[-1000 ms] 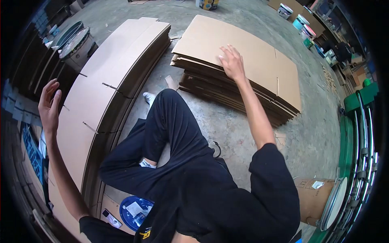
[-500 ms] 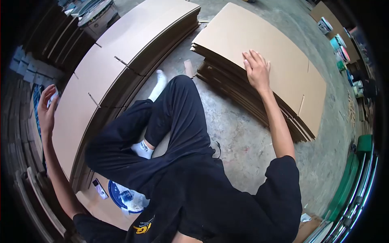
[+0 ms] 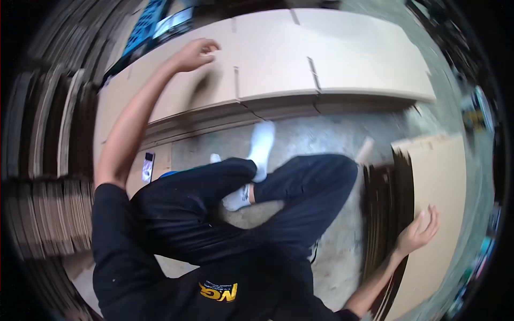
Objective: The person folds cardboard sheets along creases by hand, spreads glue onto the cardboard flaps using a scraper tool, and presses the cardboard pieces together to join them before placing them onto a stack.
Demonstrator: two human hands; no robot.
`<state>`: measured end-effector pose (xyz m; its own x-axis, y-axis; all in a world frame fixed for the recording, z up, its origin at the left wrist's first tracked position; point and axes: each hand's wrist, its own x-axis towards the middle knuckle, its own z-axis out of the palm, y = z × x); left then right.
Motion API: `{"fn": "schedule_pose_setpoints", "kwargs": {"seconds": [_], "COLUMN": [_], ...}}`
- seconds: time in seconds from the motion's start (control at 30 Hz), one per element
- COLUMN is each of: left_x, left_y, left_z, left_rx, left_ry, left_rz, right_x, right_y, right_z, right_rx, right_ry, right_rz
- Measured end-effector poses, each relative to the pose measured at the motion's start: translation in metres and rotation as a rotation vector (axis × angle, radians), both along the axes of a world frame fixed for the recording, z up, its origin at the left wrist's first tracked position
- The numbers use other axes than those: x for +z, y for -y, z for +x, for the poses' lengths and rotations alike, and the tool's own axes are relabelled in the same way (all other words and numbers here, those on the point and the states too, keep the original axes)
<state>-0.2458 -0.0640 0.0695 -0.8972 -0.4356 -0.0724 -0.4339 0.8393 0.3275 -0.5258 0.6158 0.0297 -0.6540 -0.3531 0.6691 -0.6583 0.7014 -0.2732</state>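
My left hand (image 3: pixel 196 55) is above the long cardboard stack (image 3: pixel 273 53), its fingers loosely curled and the thumb apart, with nothing visible in it. A dark blurred shadow falls on the sheet below. The top sheet of this stack is flat, with narrow slots cut into it. To the right, my right hand (image 3: pixel 418 233) is at the second cardboard stack (image 3: pixel 441 182), over its top sheet. Its fingers are extended and hold nothing; whether they touch the cardboard I cannot tell.
Piles of folded cardboard (image 3: pixel 48 214) stand on the left. A phone (image 3: pixel 148 167) lies beside my bent knee. My crossed legs (image 3: pixel 305 187) are between the two stacks, on the concrete floor (image 3: pixel 342 131). A blue crate-like object (image 3: pixel 144 27) is behind the long stack.
The view has turned left, bringing the long stack across the top and the second stack to the right. My left hand has come in over the long stack; the right remains by its stack.
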Motion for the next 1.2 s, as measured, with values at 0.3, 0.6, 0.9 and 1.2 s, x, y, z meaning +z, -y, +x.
{"fn": "schedule_pose_setpoints", "kwargs": {"seconds": [0.3, 0.6, 0.9, 1.2], "left_x": [-0.047, -0.051, -0.066, -0.036], "left_y": [0.128, 0.204, 0.213, 0.191], "left_z": [-0.072, -0.094, -0.090, -0.099], "left_rx": [0.259, 0.097, 0.121, 0.171], "left_ry": [-0.097, 0.295, 0.259, 0.351], "left_rz": [-0.355, 0.184, 0.175, 0.135], "right_x": [-0.072, -0.080, -0.081, -0.111], "right_y": [0.358, 0.410, 0.431, 0.432], "right_z": [0.106, 0.111, 0.152, 0.166], "right_rx": [1.180, 0.926, 0.169, 0.213], "right_ry": [1.682, 2.526, 2.631, 2.609], "right_rz": [-0.028, 0.136, -0.305, -0.708]}}
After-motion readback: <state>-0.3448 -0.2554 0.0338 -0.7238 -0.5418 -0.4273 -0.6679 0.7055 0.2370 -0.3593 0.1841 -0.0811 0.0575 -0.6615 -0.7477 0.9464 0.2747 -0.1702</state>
